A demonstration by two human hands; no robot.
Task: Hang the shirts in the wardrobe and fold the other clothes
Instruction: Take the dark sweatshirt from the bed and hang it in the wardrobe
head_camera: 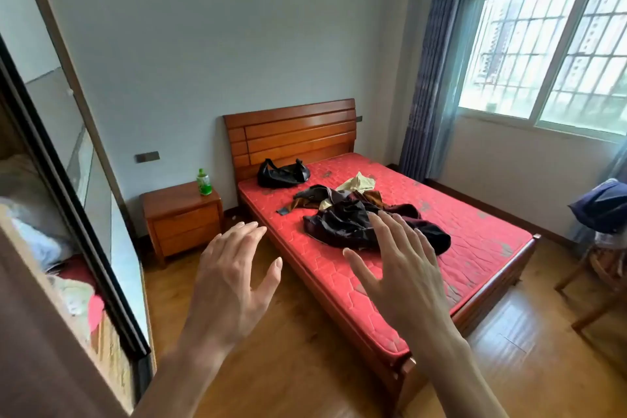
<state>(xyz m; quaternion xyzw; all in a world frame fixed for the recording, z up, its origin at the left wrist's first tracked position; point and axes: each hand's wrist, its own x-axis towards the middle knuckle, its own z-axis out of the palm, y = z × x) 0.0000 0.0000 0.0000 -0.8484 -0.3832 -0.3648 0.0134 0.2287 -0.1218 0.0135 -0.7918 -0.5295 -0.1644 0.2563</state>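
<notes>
A heap of dark clothes [342, 217], black, maroon and brown, lies in the middle of the red mattress [475, 234]. A pale yellow garment [361, 184] lies at the heap's far side. My left hand [234, 278] and my right hand [403, 275] are both raised in front of me, fingers spread, holding nothing. They hover well short of the heap, the right one overlapping its near edge in view. The wardrobe [51, 214] stands at my left with its sliding door partly open, folded fabrics showing inside.
A black bag [281, 174] rests near the wooden headboard [291, 132]. A green bottle [204, 182] stands on the bedside table [183, 217]. A wooden chair with a blue garment [600, 207] is at the right under the window. Wooden floor lies between me and the bed.
</notes>
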